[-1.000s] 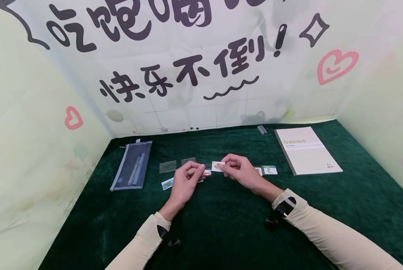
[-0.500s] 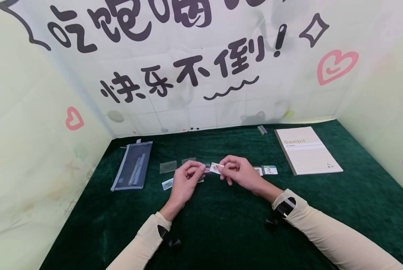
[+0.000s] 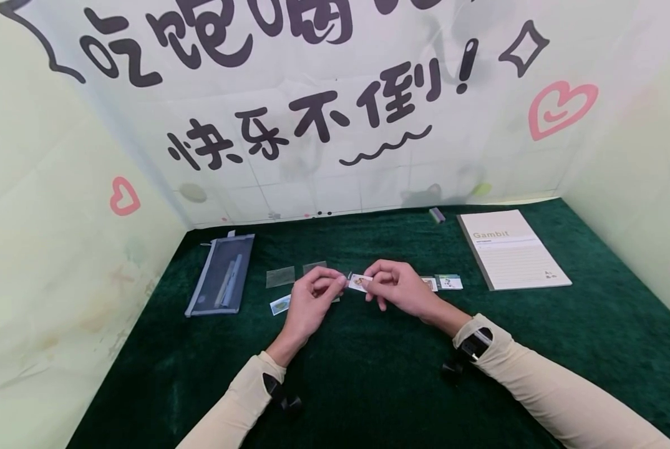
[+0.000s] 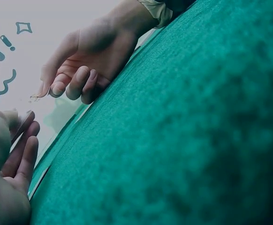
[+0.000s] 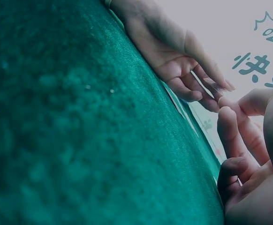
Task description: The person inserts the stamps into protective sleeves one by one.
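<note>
My right hand (image 3: 399, 287) pinches a small white-bordered stamp (image 3: 359, 282) with a coloured picture, between thumb and index finger. Facing it, my left hand (image 3: 311, 302) pinches a small clear plastic sleeve (image 5: 212, 84), mostly hidden by the fingers in the head view. The stamp's left edge is right at the left fingertips. Below the left hand's knuckles, a blue-green stamp (image 3: 280, 305) lies on the cloth, and another piece is partly covered by that hand. Two flat clear sleeves (image 3: 281, 277) lie behind it. Past the right hand is a stamp in a sleeve (image 3: 449, 282).
Dark green cloth (image 3: 363, 386) covers the table. A mesh zip pouch (image 3: 221, 274) with pens inside lies at the left. At the right is a notebook (image 3: 514, 249), and a small purple-grey block (image 3: 437, 216) sits near the back wall. Printed cloth walls enclose three sides.
The right hand has tilted the stamp and brought it slightly left, closer to the left fingertips. The reddish shine by the left fingers no longer shows. The left hand has barely moved.
</note>
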A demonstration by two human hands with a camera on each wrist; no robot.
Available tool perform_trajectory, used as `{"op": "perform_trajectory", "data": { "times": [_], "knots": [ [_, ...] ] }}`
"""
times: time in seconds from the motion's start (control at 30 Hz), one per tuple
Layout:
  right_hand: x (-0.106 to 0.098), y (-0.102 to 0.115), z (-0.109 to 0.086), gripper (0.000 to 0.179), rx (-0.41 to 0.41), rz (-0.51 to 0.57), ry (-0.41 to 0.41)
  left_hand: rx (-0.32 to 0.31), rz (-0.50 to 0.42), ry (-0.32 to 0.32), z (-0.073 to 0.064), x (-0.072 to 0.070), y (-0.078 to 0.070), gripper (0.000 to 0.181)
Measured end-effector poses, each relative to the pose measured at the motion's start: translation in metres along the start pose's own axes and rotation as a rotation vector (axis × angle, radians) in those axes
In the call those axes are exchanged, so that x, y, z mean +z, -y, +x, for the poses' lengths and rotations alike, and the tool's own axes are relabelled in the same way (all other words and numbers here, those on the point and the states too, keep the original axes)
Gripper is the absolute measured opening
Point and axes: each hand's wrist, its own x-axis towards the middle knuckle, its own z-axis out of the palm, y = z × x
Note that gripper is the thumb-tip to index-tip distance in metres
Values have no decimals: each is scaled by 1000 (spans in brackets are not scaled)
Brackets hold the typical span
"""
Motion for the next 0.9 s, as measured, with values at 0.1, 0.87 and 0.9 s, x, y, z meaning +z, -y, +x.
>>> {"op": "perform_trajectory", "data": {
  "times": [0.1, 0.87, 0.9],
  "knots": [
    [1, 0, 0, 29, 3, -6, 0, 1, -7, 5, 0, 0, 1, 24],
    [3, -3, 3, 30, 8, -98, -20, 10, -10, 26, 0, 0, 0, 27],
    [2, -3, 3, 29, 4, -97, -20, 8, -9, 28, 0, 0, 0, 27]
  ]
}}
